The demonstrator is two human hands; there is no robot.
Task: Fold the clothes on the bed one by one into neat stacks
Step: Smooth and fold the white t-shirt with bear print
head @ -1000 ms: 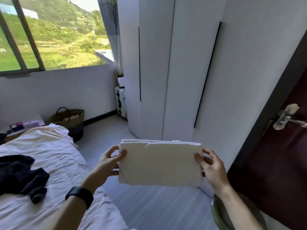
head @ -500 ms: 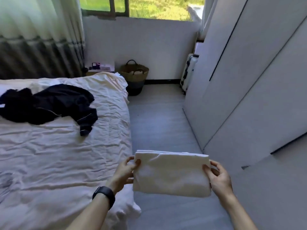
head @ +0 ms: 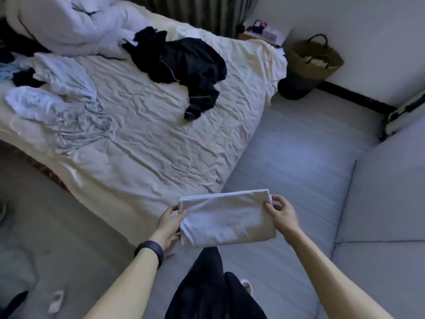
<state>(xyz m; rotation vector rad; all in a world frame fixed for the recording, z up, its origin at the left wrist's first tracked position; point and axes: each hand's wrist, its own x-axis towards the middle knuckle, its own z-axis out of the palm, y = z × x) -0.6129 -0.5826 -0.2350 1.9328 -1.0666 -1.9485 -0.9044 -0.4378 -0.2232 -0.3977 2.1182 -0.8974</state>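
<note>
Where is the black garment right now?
In the head view, the black garment lies unfolded on the bed, upper centre, left of the woven basket.

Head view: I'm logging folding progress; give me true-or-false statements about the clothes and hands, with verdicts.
1. The left hand and right hand each grip an end of the folded white cloth. True.
2. The folded white cloth rests on the bed. False: it is held up near the bed's corner.
3. A black garment lies crumpled on the bed. True.
4. The woven basket sits on the bed. False: it stands on the floor.
</note>
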